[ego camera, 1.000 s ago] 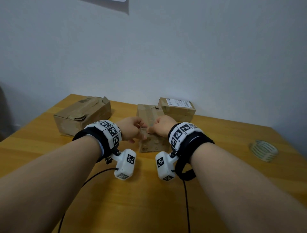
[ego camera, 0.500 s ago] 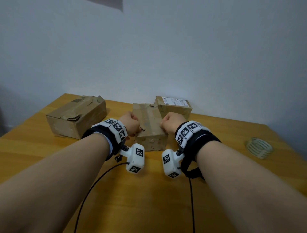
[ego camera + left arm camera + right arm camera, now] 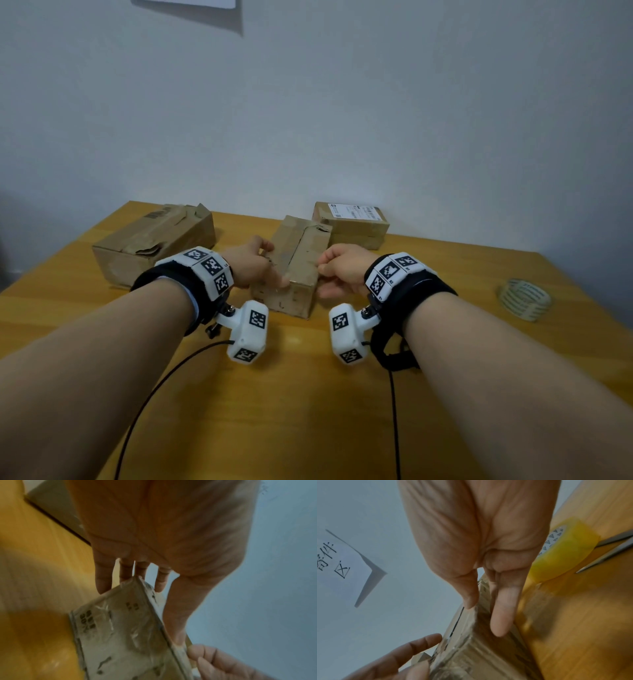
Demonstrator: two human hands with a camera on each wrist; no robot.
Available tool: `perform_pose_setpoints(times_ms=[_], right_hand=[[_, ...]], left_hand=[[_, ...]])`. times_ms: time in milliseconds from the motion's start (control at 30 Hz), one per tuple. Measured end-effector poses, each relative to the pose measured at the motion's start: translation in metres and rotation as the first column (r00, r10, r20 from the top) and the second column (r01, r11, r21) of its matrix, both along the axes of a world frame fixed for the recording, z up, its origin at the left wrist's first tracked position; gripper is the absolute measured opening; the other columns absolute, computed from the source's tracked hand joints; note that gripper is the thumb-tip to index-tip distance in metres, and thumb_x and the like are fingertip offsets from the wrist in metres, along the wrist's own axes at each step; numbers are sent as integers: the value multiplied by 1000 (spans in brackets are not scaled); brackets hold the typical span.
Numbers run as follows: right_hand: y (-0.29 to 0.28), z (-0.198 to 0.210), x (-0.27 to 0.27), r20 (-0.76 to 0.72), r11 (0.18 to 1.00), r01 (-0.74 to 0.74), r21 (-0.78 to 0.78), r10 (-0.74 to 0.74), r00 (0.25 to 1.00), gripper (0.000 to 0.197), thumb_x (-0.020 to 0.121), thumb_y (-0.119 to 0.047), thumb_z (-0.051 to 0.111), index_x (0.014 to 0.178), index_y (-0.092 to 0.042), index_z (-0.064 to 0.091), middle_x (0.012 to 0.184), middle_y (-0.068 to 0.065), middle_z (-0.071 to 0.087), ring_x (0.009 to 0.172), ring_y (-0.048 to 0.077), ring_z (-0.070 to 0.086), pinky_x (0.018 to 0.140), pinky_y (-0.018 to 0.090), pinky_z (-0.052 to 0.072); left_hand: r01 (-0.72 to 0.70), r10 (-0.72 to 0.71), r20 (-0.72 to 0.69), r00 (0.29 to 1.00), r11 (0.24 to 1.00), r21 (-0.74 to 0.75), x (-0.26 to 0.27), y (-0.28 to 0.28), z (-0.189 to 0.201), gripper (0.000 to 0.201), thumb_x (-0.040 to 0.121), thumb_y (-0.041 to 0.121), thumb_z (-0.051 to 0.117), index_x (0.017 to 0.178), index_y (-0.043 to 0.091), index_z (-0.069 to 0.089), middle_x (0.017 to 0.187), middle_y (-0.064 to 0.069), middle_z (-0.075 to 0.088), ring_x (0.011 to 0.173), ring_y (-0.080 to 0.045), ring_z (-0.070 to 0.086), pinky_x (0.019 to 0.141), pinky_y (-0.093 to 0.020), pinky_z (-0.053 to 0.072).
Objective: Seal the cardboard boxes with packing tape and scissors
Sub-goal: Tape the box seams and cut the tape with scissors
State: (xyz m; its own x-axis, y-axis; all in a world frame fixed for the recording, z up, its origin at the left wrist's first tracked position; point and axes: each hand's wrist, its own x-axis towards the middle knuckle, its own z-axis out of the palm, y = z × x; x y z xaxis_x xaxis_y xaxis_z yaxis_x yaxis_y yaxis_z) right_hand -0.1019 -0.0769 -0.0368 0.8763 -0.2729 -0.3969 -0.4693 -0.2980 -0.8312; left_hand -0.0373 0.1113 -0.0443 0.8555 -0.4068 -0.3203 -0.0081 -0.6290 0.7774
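Observation:
A small worn cardboard box [image 3: 295, 265] lies in the middle of the wooden table [image 3: 308, 411], its top seam facing up. My left hand [image 3: 265, 270] grips its left near corner. In the left wrist view the fingers [image 3: 102, 582] lie down the box's side and the thumb [image 3: 176, 622] sits on the top edge. My right hand [image 3: 323, 279] grips the right near edge, its thumb [image 3: 467, 595] on the top edge and a finger [image 3: 501, 615] along the side. A roll of clear tape [image 3: 524, 299] lies far right, with scissors [image 3: 607, 551] beside it in the right wrist view.
A larger crumpled box [image 3: 154, 240] sits at the back left. A labelled box [image 3: 352, 222] stands behind the small one against the wall. Cables [image 3: 394, 428] trail from both wrist cameras across the near table.
My hands were together in front of the small box; they have moved apart to grip its two sides. The box now lies flat and slightly turned.

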Motion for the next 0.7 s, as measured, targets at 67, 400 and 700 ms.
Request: perform_pose_setpoints(times_ms=[67, 400, 700], right_hand=[[-10, 0, 0, 33, 993, 107, -55, -105, 994, 12, 98, -2, 49, 97, -6, 61, 88, 16, 65, 70, 26, 65, 67, 36, 61], [-89, -19, -35, -299, 423, -229, -877, -108, 948, 19, 97, -16, 53, 108, -9, 67, 89, 2, 64, 89, 20, 63, 79, 26, 52], [-110, -42, -43, -193, 553, -129, -823, -60, 979, 46, 89, -21, 63, 134, -27, 54, 134, 12, 54, 118, 32, 56, 88, 34, 47]], left_hand=[[52, -56, 79, 995, 997, 52, -4, -5, -1, 73, 70, 19, 84, 129, 29, 42, 122, -3, 55, 103, -23, 56, 85, -35, 49], [86, -105, 251, 962, 993, 87, -7, -23, -8, 48, 69, 16, 84, 107, 31, 58, 116, 2, 58, 95, -20, 58, 87, -40, 53], [98, -122, 252, 960, 990, 106, -10, -32, -6, 52, 71, 17, 83, 114, 27, 57, 113, 3, 58, 81, -12, 56, 71, -29, 51]])
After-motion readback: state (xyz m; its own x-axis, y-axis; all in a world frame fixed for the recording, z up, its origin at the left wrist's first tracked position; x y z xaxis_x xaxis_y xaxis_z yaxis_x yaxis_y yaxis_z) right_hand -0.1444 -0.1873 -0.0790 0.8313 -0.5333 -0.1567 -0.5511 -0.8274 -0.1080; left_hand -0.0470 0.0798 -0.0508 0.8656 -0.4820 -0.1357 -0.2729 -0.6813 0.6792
